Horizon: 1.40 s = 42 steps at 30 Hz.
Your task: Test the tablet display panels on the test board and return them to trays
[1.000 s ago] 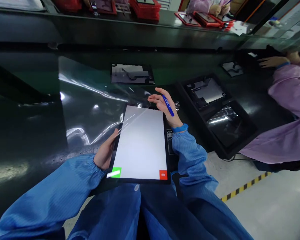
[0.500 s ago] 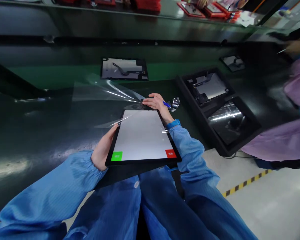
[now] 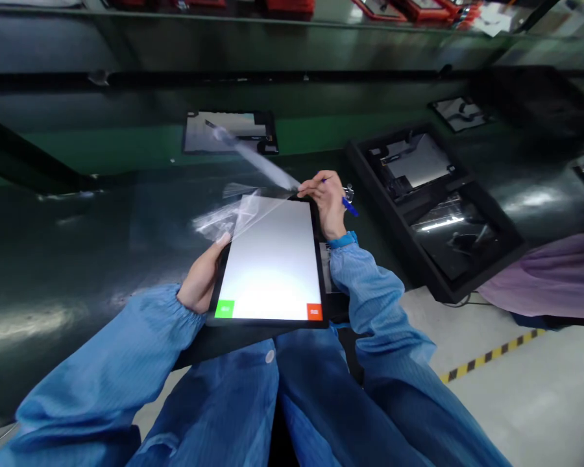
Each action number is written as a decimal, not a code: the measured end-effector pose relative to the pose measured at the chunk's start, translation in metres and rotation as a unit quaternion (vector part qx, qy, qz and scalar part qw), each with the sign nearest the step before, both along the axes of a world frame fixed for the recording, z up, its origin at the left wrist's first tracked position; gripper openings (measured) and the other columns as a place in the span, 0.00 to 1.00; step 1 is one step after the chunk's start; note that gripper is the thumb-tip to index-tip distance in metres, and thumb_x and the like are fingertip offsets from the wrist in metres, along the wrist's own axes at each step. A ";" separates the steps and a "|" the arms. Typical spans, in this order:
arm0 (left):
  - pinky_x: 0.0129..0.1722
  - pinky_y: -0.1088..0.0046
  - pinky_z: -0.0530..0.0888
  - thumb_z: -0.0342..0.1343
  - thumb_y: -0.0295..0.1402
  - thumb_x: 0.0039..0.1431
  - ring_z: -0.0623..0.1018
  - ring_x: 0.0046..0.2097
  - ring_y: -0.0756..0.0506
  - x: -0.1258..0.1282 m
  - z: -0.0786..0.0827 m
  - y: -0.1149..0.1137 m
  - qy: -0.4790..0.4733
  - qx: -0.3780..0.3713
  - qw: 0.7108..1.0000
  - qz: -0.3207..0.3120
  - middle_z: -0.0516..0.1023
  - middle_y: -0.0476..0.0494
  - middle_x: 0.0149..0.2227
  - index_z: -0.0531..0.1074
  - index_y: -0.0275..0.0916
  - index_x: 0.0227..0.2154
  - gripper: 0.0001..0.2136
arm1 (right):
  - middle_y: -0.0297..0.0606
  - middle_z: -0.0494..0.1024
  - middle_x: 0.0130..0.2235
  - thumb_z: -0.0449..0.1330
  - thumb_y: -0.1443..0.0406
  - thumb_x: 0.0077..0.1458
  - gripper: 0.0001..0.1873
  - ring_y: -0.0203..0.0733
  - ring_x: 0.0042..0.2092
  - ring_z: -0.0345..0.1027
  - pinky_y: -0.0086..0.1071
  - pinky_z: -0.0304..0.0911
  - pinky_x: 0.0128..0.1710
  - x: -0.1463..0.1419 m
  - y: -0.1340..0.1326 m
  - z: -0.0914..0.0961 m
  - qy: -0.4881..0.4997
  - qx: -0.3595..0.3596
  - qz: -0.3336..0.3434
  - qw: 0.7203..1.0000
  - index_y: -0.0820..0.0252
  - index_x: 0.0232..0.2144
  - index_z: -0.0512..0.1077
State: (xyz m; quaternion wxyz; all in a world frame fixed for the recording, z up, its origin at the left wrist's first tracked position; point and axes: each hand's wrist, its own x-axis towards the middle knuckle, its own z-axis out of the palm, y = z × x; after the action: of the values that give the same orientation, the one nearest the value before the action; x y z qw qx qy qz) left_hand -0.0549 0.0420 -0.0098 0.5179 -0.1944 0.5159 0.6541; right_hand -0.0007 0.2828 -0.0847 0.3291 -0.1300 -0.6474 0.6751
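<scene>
A lit tablet screen [image 3: 275, 266] with a black border shows white, with a green square and a red one at its near corners. My left hand [image 3: 203, 272] is closed around its left edge, thumb near the top of that side. Over the far edge, my right hand [image 3: 327, 201] pinches a clear protective film [image 3: 267, 170] at the upper right corner. The film is creased and lifted, and trails across the screen's upper left. A blue pen [image 3: 349, 206] is tucked in my right hand. Behind that hand, a shiny metal piece [image 3: 349, 192] is partly hidden.
Beyond the film lies a display panel [image 3: 194, 135] with a ribbon cable. To the right, a black two-compartment tray [image 3: 392, 224] holds panels. Another panel [image 3: 460, 111] lies farther back. A shelf with red-framed items [image 3: 289, 5] runs above. A person's pink sleeve [image 3: 549, 266] is at the right.
My right hand has risen and turned, drawing the film up from the screen's far edge. The film has bunched and narrowed. The tablet screen has swung slightly, and the view has shifted a little.
</scene>
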 end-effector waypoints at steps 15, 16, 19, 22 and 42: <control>0.50 0.62 0.78 0.54 0.38 0.65 0.81 0.47 0.37 -0.006 -0.049 -0.013 0.155 0.096 0.983 -0.004 0.82 0.39 0.45 0.73 0.34 0.54 0.19 | 0.49 0.54 0.69 0.72 0.46 0.45 0.50 0.67 0.70 0.38 0.66 0.44 0.66 0.054 -0.071 0.066 -0.151 0.533 0.212 0.805 0.57 0.64 0.58; 0.51 0.61 0.77 0.55 0.39 0.64 0.81 0.49 0.37 -0.006 -0.051 -0.014 0.167 0.108 0.980 -0.002 0.82 0.39 0.46 0.73 0.35 0.55 0.20 | 0.50 0.53 0.69 0.71 0.46 0.47 0.49 0.67 0.71 0.37 0.67 0.43 0.66 0.055 -0.078 0.058 -0.159 0.554 0.210 0.789 0.58 0.64 0.59; 0.54 0.59 0.76 0.57 0.41 0.62 0.78 0.53 0.35 -0.006 -0.057 -0.016 0.201 0.136 0.970 0.006 0.80 0.39 0.49 0.73 0.34 0.54 0.21 | 0.51 0.62 0.65 0.64 0.55 0.60 0.23 0.61 0.68 0.49 0.59 0.53 0.66 0.061 -0.092 0.033 -0.131 0.615 0.142 0.764 0.63 0.52 0.70; 0.54 0.59 0.76 0.58 0.41 0.61 0.78 0.53 0.35 -0.006 -0.060 -0.016 0.208 0.135 0.969 0.005 0.80 0.40 0.50 0.75 0.35 0.52 0.20 | 0.50 0.73 0.57 0.59 0.68 0.64 0.04 0.51 0.60 0.66 0.44 0.68 0.59 0.072 -0.098 0.026 -0.066 0.646 0.049 0.759 0.64 0.39 0.73; 0.29 0.80 0.79 0.47 0.30 0.68 0.80 0.24 0.49 -0.014 -0.043 -0.013 0.125 0.004 0.984 0.125 0.81 0.49 0.25 0.79 0.36 0.30 0.16 | 0.35 0.76 0.27 0.56 0.66 0.62 0.10 0.35 0.28 0.70 0.27 0.66 0.30 0.156 -0.021 -0.015 -0.258 0.498 -0.173 0.810 0.60 0.34 0.78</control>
State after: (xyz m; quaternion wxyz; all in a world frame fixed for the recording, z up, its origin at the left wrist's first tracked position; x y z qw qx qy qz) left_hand -0.0691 0.0288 -0.0526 0.3647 -0.1722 0.5455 0.7346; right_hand 0.1556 0.2621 -0.0995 0.2805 -0.2274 -0.9229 0.1340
